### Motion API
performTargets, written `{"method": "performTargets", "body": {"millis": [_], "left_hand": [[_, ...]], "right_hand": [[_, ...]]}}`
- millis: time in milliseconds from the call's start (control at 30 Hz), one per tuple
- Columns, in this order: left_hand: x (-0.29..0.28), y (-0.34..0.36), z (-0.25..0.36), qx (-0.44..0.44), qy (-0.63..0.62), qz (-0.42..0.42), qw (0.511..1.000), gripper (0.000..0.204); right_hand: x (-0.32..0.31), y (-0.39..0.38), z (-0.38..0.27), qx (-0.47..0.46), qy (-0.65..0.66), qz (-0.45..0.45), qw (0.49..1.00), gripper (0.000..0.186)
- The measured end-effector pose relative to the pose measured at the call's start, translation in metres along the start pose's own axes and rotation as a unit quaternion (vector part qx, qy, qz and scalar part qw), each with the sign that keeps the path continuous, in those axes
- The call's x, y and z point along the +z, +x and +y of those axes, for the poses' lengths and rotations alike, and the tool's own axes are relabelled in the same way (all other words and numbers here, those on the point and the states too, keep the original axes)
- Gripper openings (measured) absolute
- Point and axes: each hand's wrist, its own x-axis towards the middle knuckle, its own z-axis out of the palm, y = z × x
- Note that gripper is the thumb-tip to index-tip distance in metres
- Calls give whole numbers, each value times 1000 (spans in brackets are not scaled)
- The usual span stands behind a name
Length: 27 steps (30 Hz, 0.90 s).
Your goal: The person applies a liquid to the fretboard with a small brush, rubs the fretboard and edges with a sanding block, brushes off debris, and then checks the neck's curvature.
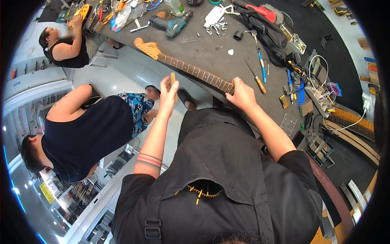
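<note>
A guitar neck [195,72] with a dark fretted fingerboard and a pale headstock [147,48] lies slantwise along the near edge of the workbench. My right hand [243,95] grips its heel end, fingers closed over the top. My left hand [167,95] is raised in front of the bench edge, apart from the neck. Its fingers are closed on a small, flat tan block [173,79], stood on edge; I cannot tell its exact kind.
On the workbench [203,49] lie a cordless drill [172,24], a file [256,79], a blue-handled tool [262,63], a white pick [230,52] and loose metal parts [216,27]. At my left a person [93,122] in a black top sits close; another person [67,49] works farther off.
</note>
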Motion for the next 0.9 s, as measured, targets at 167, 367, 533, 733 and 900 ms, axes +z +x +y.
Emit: {"method": "performTargets", "body": {"millis": [167, 367, 533, 733, 900], "left_hand": [[14, 56, 11, 284, 295, 74, 909, 87], [33, 70, 33, 328, 357, 97, 869, 87], [47, 76, 20, 336, 437, 103, 828, 81], [127, 21, -15, 372, 460, -4, 806, 74], [103, 69, -15, 381, 461, 71, 798, 57]], "right_hand": [[-1, -7, 19, -36, -39, 61, 997, 47], [15, -16, 21, -8, -55, 82, 995, 42], [23, -6, -4, 11, -25, 110, 994, 42], [28, 2, -2, -6, -57, 96, 994, 40], [23, 7, 6, -13, -47, 61, 997, 42]]}}
